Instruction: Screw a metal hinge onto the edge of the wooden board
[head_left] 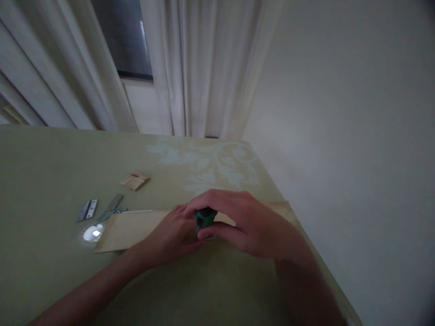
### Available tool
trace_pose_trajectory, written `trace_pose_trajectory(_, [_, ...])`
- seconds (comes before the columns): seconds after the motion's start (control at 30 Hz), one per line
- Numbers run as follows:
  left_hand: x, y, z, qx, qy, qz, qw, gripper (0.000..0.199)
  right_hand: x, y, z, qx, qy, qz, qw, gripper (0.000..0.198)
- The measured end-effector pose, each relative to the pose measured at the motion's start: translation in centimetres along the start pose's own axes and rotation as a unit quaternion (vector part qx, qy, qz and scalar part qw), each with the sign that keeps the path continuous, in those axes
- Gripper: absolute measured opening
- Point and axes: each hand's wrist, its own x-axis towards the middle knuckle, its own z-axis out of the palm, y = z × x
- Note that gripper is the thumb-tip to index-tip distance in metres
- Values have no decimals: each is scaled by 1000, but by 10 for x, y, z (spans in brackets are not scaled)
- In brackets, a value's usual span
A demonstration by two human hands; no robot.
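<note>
My right hand (244,224) is closed around the green-and-black handle of a screwdriver (205,218), thumb on the near side and fingers over the far side. The handle points up toward me, and its shaft and tip are hidden below. My left hand (173,233) lies across a long, pale wooden board (136,228), thumb at the near edge and fingers toward the far edge. Its fingertips disappear behind the screwdriver and my right hand. The board stretches left and right beneath both hands. A small light-coloured edge shows under my right thumb, too little to name.
Left of the board lie a metal hinge (87,210), several screws (110,213), a flat grey metal piece (115,202) and a shiny, round clear item (93,233). Farther back is a small wooden piece (135,180). A wall (356,158) borders the green table (44,181) on the right; curtains (217,68) hang behind.
</note>
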Motion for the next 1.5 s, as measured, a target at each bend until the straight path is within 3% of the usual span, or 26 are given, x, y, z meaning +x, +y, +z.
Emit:
trace_pose_trajectory(0.23, [-1, -7, 7, -12, 24, 28, 999, 13, -5, -9, 15, -99, 103, 70, 987, 31])
trace_pose_trajectory(0.37, [0, -6, 7, -25, 21, 31, 999, 11, -10, -13, 24, -150, 112, 79, 979, 32])
trace_pose_trajectory(0.5, [1, -1, 2, -29, 12, 9, 999, 8, -8, -12, 28, -136, 114, 82, 981, 33])
trace_pose_trajectory(0.63, [2, -3, -1, -23, -9, 9, 1000, 21, -8, -10, 15, -44, 173, 81, 981, 25])
trace_pose_trajectory(0.77, [3, -9, -1, -36, -40, 0, 999, 34, -17, -5, -1, 51, 291, 59, 954, 19])
trace_pose_trajectory(0.87, [2, -10, -1, -46, -40, -14, 998, 33, -12, 9, 3, 166, 318, 47, 932, 12])
trace_pose_trajectory(0.93, [1, -9, 0, -46, -41, -17, 998, 31, 0, 20, 14, 292, 337, 35, 894, 12])
trace_pose_trajectory(1.0, [1, -8, 0, -41, -44, -16, 998, 31, 13, 27, 26, 384, 364, 3, 848, 34])
trace_pose_trajectory(1.07, [2, -7, 0, -36, -48, -13, 998, 33, 21, 29, 36, 434, 347, -6, 831, 50])
trace_pose_trajectory(1.2, [4, -5, 0, -37, -39, 4, 999, 38, 23, 26, 48, 473, 194, 54, 858, 59])
trace_pose_trajectory(1.27, [4, -6, 0, -39, -29, 11, 999, 42, 22, 26, 51, 413, 205, 69, 885, 58])
trace_pose_trajectory(1.33, [4, -7, 1, -40, -28, 11, 999, 48, 23, 28, 52, 378, 230, 77, 893, 60])
trace_pose_trajectory(1.5, [3, -8, 1, -29, -33, 6, 999, 49, 29, 35, 58, 435, 244, 93, 862, 61])
